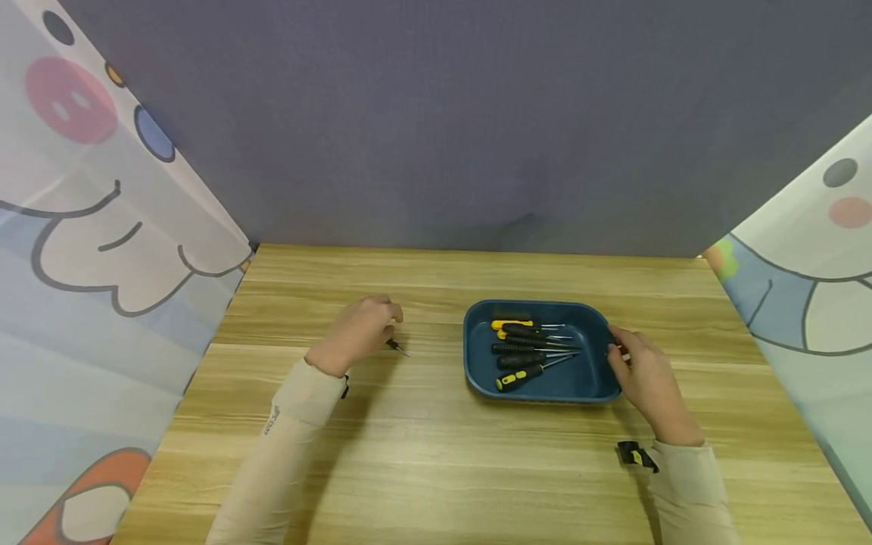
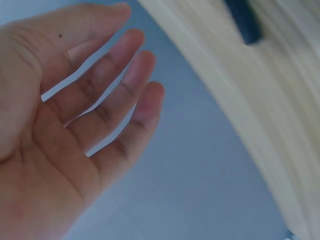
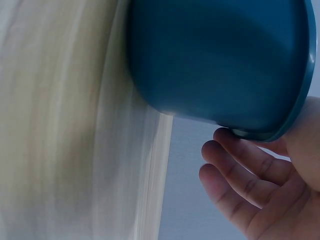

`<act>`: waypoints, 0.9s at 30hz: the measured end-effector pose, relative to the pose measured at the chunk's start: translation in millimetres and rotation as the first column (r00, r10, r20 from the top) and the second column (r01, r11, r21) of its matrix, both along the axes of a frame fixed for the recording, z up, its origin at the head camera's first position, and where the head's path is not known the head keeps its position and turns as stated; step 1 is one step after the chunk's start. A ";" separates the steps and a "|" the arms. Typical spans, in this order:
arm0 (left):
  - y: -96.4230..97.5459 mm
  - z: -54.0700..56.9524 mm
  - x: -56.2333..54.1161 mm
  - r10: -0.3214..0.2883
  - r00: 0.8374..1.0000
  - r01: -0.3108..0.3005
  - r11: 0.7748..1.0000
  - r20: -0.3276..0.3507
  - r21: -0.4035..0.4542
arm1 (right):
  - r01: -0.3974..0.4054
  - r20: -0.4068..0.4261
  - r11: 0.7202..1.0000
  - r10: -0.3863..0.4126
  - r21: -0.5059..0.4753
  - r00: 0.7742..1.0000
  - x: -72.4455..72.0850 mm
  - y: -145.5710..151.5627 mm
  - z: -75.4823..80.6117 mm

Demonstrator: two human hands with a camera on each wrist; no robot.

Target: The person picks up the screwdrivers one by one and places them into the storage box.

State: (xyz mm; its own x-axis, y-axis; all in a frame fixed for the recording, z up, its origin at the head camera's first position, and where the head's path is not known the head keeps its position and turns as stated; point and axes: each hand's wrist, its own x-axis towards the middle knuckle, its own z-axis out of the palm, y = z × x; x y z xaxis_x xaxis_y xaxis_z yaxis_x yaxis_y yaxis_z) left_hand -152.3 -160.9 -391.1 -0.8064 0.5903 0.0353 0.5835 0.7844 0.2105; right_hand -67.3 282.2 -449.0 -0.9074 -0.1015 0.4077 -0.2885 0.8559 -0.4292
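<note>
My left hand (image 1: pixel 359 331) hovers over the left half of the table, fingers loosely bent and holding nothing. Just below its fingertips lies a small screwdriver (image 1: pixel 397 347) with a dark handle, partly hidden by the hand in the head view. The left wrist view catches a blurred dark handle (image 2: pixel 245 22) apart from the fingers. On the right, my right hand (image 1: pixel 643 378) grips the short right side of a blue plastic bin (image 1: pixel 538 399) at its rim. Its fingers (image 3: pixel 240 155) bend up against the outside; the thumb is hidden in the right wrist view.
Several screwdrivers (image 1: pixel 521 349) with black or yellow handles lie inside the bin, shafts pointing right. The wooden table (image 1: pixel 436 469) ends at a grey panel (image 1: pixel 436 136) behind. Printed cartoon curtains (image 1: pixel 88 363) hang on both sides.
</note>
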 end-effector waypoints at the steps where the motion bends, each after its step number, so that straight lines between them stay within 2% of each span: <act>1: -3.2 -2.4 -1.0 0.015 1.000 -0.015 1.000 -0.001 -0.005 | 0.001 0.004 1.000 -0.001 0.000 1.000 0.3 0.0 0.2; 4: -11.8 -9.2 -3.9 0.051 0.999 -0.051 0.999 0.006 -0.017 | 0.003 0.011 1.000 -0.003 0.001 1.000 0.7 -0.1 1.1; 13: -23.2 -28.9 -9.6 0.067 0.994 -0.064 0.997 0.089 -0.036 | 0.003 0.013 1.000 -0.003 0.008 1.000 0.4 -1.2 2.1; 18: -24.1 -35.4 -10.4 0.054 0.994 -0.050 0.998 0.090 -0.048 | -0.001 0.003 1.000 0.001 0.010 1.000 0.1 -1.2 2.0; 27: -24.1 -44.6 -11.0 0.070 0.993 -0.063 0.995 0.100 -0.072 | 0.006 0.016 1.000 -0.006 0.009 1.000 1.0 -1.3 3.0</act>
State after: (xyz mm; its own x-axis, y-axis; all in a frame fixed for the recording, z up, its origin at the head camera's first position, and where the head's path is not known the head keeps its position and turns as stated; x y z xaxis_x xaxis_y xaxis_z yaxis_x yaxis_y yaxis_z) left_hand -163.4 -185.0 -435.7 -0.8413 0.5333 -0.0879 0.5076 0.8354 0.2107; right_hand -66.4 280.9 -446.0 -0.9145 -0.0996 0.3921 -0.2765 0.8614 -0.4260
